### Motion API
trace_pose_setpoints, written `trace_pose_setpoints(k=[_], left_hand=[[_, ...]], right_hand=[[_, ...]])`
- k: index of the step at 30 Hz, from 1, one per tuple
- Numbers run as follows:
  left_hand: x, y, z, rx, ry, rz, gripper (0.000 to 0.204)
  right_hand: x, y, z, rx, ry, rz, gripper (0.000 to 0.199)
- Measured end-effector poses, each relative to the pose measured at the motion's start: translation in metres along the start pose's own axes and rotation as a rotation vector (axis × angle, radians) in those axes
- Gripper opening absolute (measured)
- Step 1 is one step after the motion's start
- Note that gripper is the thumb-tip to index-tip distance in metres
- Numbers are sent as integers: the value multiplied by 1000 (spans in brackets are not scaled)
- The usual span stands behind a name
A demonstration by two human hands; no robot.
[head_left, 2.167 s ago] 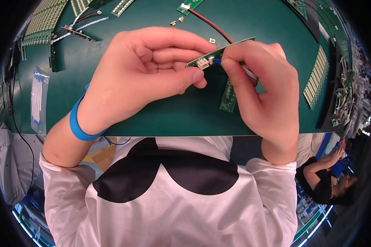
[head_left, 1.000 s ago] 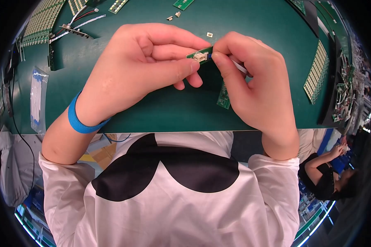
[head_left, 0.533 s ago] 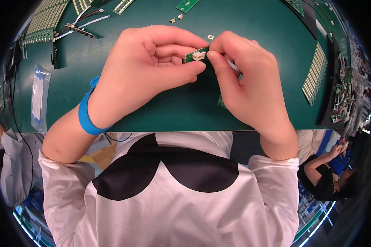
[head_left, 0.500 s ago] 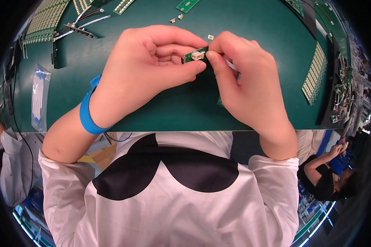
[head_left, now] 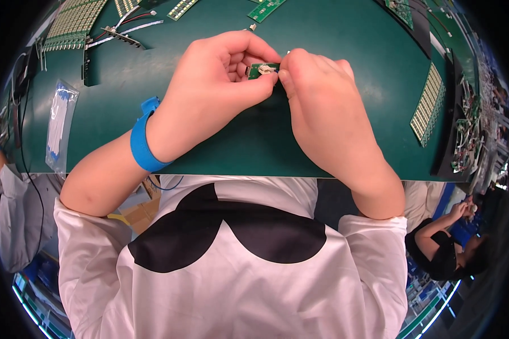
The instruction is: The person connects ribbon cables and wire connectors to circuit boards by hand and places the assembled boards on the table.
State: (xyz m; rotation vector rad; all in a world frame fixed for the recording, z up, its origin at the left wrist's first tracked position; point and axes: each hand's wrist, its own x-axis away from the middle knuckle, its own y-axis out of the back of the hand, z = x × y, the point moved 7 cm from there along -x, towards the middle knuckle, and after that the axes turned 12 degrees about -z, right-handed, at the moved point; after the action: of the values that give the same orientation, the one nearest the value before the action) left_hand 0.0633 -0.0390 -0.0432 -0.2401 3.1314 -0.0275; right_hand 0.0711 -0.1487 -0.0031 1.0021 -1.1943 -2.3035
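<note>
Centrally, the left hand pinches a small rectangular green circuit board between thumb and curled fingers, thumb along the near edge, index finger arched past the far edge. Right hand: thumb and index tips drawn close together at the board's right end; cannot tell whether they grip the board or something between them. Board sits at the fingertips of both hands, clear of both palms, above the tabletop. Its long axis appears to run left to right, nearly level; the populated face is turned toward the wearer. On that face, a cream plastic connector block; its opening direction is not resolved. Right end of board covered by the right fingertips; a trace of blue beside them is too small to identify. Left wrist: bright blue fabric strap. Beneath, dark green tabletop. Beyond the hands, a flat green circuit board, cut off at the upper edge. Far left, clear plastic bag of white blue-tipped sticks. Well to the right, narrow green panel with rows of pale rectangles, lying lengthwise away from the wearer. Rim areas distorted; clutter at far right indistinct.
</note>
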Motion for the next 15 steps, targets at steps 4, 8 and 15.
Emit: trace_pose_setpoints(k=[4, 8, 15], left_hand=[[-1, -1, 4, 33, 100, 50, 15], [1, -4, 3, 22, 161, 90, 14], [0, 10, -7, -43, 153, 35, 13]], right_hand=[[2, -1, 1, -30, 31, 18, 10], [0, 4, 3, -21, -3, 29, 6], [-5, 33, -24, -141, -247, -116, 12]])
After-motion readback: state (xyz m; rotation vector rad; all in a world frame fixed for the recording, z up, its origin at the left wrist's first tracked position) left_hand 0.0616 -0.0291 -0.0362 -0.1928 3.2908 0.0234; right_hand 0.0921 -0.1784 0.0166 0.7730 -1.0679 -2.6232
